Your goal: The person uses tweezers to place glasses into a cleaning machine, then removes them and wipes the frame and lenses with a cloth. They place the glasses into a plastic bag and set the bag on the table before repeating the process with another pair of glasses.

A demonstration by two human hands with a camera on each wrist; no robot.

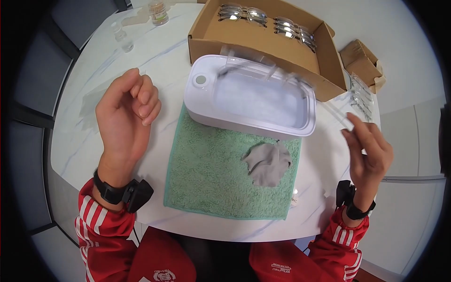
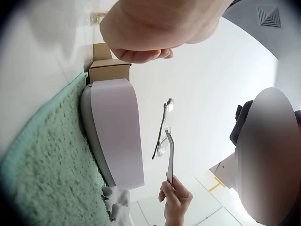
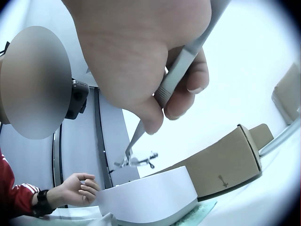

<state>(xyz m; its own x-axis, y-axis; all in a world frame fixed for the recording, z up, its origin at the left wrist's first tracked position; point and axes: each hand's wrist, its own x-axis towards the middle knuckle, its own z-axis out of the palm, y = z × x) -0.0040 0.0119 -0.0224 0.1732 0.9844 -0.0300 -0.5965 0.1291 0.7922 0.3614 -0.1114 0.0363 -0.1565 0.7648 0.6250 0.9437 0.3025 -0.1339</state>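
Observation:
My right hand (image 1: 369, 150) pinches metal tweezers (image 3: 176, 75) between thumb and fingers. At the tweezers' tips hangs a pair of eyeglasses (image 2: 164, 129), held up over a white ultrasonic cleaner (image 1: 225, 123). In the head view the glasses are blurred and overlap the cleaner's far rim. Liquid with a pale, cloudy look fills the basin. To the left of the cleaner, my left hand (image 1: 127, 113) is raised with loosely curled fingers and holds nothing. A grey cloth (image 1: 268, 164) lies crumpled on a green towel (image 1: 206, 174) in front of the cleaner.
Behind the cleaner stands an open cardboard box (image 1: 263, 43) with several eyeglasses in two stacks. A smaller carton (image 1: 359, 63) and a clear packet (image 1: 361, 96) are at the right. Far left are a small bottle (image 1: 123, 38) and a glass jar (image 1: 159, 14).

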